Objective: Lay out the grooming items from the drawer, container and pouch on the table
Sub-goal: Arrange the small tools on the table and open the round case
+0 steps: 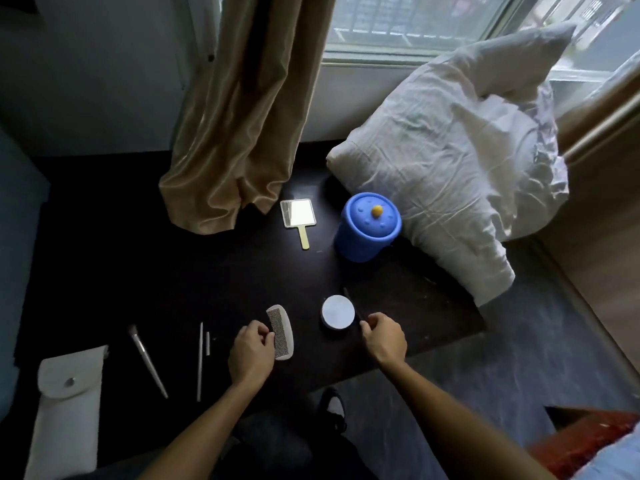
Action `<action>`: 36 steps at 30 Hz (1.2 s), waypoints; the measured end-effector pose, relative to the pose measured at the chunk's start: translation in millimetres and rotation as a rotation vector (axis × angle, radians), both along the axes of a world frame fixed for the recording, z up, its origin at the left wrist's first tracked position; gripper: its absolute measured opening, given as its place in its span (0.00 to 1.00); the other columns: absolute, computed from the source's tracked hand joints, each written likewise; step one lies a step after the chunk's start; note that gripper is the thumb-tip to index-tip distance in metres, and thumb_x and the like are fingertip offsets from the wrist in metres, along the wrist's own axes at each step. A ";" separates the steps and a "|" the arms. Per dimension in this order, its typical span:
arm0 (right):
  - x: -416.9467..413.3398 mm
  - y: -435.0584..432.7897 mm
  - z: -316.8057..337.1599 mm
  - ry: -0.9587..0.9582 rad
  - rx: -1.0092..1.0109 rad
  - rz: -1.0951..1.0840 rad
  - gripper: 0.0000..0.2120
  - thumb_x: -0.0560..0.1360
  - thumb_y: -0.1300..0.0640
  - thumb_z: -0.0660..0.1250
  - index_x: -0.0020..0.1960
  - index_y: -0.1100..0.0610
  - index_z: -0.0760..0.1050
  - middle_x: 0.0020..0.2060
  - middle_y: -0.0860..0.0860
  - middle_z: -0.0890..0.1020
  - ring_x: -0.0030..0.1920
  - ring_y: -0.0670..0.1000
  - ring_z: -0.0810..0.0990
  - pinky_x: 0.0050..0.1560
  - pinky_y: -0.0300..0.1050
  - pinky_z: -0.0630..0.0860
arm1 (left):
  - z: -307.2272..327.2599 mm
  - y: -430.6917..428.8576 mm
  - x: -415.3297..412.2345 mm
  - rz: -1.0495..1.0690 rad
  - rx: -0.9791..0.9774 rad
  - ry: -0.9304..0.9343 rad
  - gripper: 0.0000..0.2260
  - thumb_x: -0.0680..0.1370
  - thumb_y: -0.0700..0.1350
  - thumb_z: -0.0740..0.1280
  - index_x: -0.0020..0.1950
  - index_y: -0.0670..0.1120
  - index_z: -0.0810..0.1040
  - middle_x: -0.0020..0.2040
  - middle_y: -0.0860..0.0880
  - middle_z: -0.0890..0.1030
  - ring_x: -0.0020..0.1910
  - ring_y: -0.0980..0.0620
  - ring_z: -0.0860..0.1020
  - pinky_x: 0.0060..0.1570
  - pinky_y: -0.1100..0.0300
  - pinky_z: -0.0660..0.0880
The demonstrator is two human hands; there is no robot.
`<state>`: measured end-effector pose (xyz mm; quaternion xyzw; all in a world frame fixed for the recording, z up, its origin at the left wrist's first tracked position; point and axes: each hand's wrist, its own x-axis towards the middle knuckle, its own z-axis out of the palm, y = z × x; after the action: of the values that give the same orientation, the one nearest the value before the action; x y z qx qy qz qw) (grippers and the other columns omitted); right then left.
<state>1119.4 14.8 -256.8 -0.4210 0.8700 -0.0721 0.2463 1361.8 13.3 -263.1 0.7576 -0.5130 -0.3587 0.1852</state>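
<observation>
**Spotter:** Behind the blue container (367,226), leaning right up against it, the pillow (450,150) slumps onto the table (207,271). If you tug the container toward you, I think that pillow may sag after it and spread over the mirror (298,212) just left of the container.

**Checker:** The container has its lid on, so by my reckoning you haven't emptied it yet. Pull the yellow knob (376,211) with one hand and the tub may tip toward the round tin (338,312), which lies on your side of the container and well apart from it.

**Spotter:** Watch your left forearm as well. Nearer you than the container and well off to its left lie the brush (147,362) and the thin white stick (200,362). A careless sweep of that arm would likely roll them off the front edge.

**Checker:** Now your hands. Both are on your side of the container, past the tin. Your left hand (251,351) is curled, not spread. As far as I can see, its thumb and fingertips pinch the long edge of the comb (281,332), which lies flat on the table just left of the tin.

**Spotter:** Your right hand (384,336) is closed too, pinching the near end of a thin dark stick (349,299). The stick slants up past the right rim of the tin, toward the container. I can't tell whether its far end rests on the table. It is slim and probably round, so if you set it down loosely it may roll against the tin or off the table.
</observation>
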 end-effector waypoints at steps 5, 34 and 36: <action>-27.0 -20.0 -21.7 -0.045 0.033 0.193 0.15 0.75 0.45 0.67 0.58 0.52 0.78 0.51 0.49 0.82 0.51 0.51 0.81 0.47 0.45 0.76 | -0.6 3.0 -56.3 0.049 0.024 -0.003 0.04 0.76 0.42 0.65 0.49 0.47 0.77 0.46 0.52 0.76 0.43 0.54 0.76 0.38 0.60 0.73; 20.7 -80.8 84.0 -0.680 -0.440 0.473 0.16 0.73 0.45 0.68 0.57 0.51 0.80 0.44 0.44 0.84 0.46 0.40 0.82 0.50 0.40 0.80 | 102.5 -46.3 -88.2 0.077 -0.225 0.118 0.09 0.77 0.47 0.65 0.55 0.46 0.79 0.48 0.49 0.83 0.46 0.54 0.80 0.43 0.62 0.74; 33.1 -85.8 91.4 -0.702 -0.473 0.434 0.15 0.73 0.44 0.68 0.54 0.52 0.82 0.42 0.45 0.85 0.43 0.41 0.83 0.47 0.40 0.80 | 104.4 -43.6 -87.0 0.016 -0.222 0.122 0.10 0.78 0.47 0.64 0.58 0.47 0.77 0.50 0.51 0.82 0.48 0.56 0.80 0.47 0.60 0.77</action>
<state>1152.5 -71.1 -165.4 -0.5878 0.5858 -0.3529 0.4322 1274.8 -30.3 -158.7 0.7133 -0.5310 -0.3438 0.3015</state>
